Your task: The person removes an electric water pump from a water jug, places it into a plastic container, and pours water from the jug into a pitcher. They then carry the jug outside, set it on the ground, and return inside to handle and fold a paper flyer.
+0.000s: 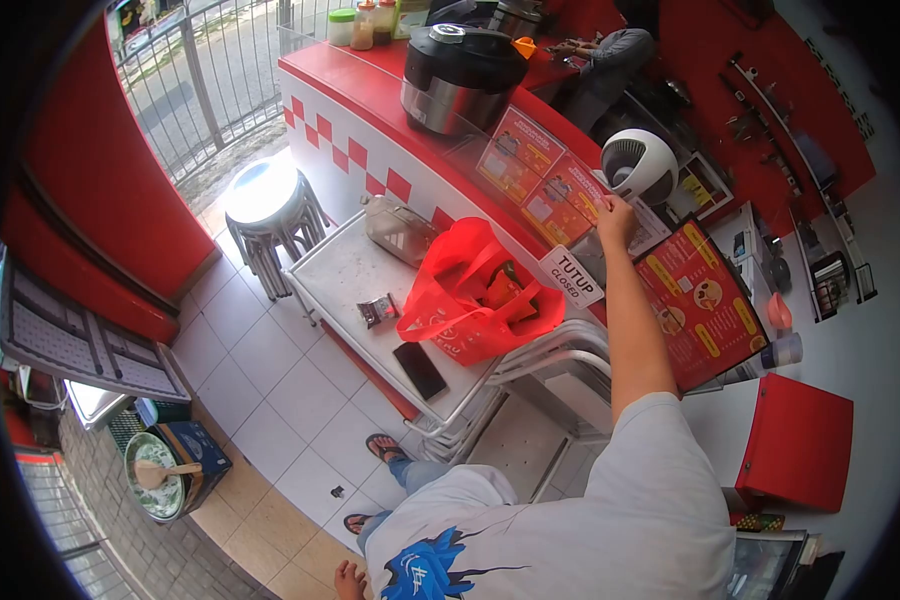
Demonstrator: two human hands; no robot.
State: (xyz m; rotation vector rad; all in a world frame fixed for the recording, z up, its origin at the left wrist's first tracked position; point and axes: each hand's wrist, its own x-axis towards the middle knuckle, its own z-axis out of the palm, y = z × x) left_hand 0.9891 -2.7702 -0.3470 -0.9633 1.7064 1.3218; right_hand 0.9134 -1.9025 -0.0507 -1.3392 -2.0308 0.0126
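My right hand point(617, 220) reaches over the red counter, its fingers closed at the upper edge of the menu cards point(545, 185). Whatever the fingers pinch is too small to make out. Just beyond it stands a white rounded appliance point(640, 165). Below the hand hangs a "TUTUP CLOSED" sign point(572, 275), beside a larger red menu board point(700, 300). My left hand point(350, 580) hangs low at the bottom edge, partly cut off; its fingers look loosely bent and slightly apart, with nothing visible in them.
A white table point(320, 285) holds a red shopping bag point(470, 290), a grey pouch point(398, 230), a small packet point(377, 310) and a phone point(420, 370). Folding chairs point(515, 440) stand beside it. Stacked stools point(270, 205) and a rice cooker point(460, 80) are farther off.
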